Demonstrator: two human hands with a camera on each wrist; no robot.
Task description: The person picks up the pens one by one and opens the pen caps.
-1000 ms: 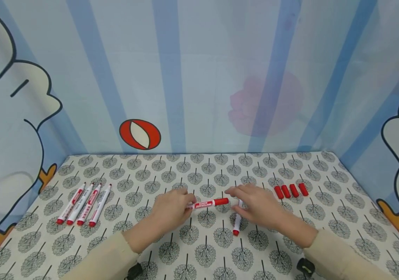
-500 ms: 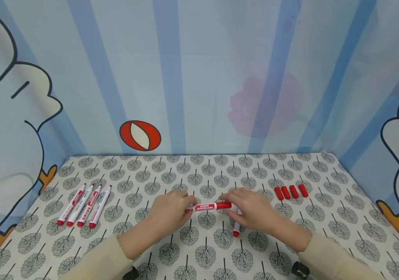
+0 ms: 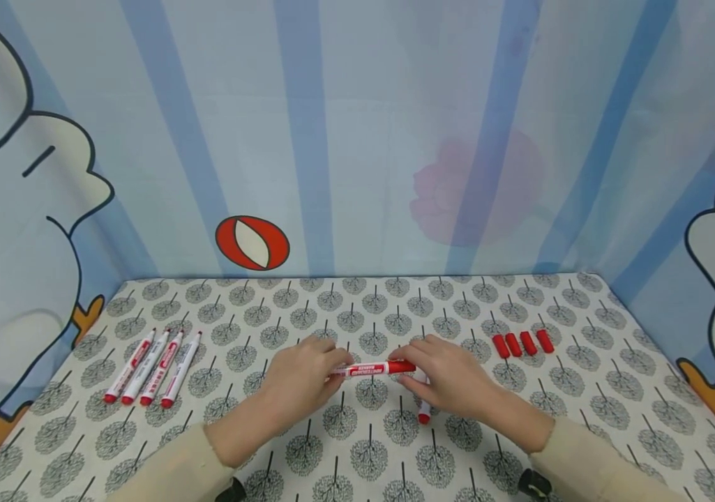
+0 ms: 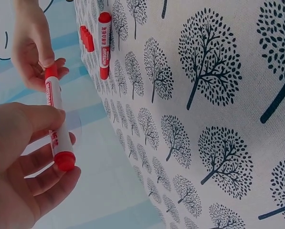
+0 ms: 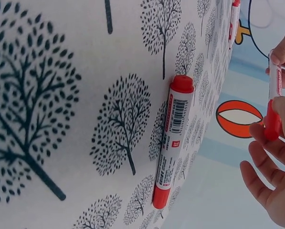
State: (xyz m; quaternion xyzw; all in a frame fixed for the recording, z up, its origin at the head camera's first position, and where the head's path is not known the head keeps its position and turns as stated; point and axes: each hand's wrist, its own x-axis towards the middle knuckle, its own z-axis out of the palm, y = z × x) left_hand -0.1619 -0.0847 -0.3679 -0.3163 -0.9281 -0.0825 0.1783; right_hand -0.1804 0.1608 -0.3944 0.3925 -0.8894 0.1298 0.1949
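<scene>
My left hand (image 3: 305,373) grips a white whiteboard marker (image 3: 366,369) by its barrel, raised over the table and lying nearly level. In the left wrist view the red tail end (image 4: 65,161) pokes out past my left fingers. My right hand (image 3: 454,373) pinches the red cap (image 3: 400,367) at the other end between thumb and fingers. Below the right hand a second capped marker (image 5: 173,136) lies on the cloth; in the head view the hand covers part of it.
On the left, several uncapped markers (image 3: 175,369) lie side by side with red tips pointing away. Several loose red caps (image 3: 527,343) form a row at the right. A tree-patterned cloth (image 3: 307,446) covers the table, and a printed curtain (image 3: 357,139) stands behind.
My right hand has moved left and a little down onto the red cap, its fingers closing around it. The left hand still holds the marker, now turned more level.
</scene>
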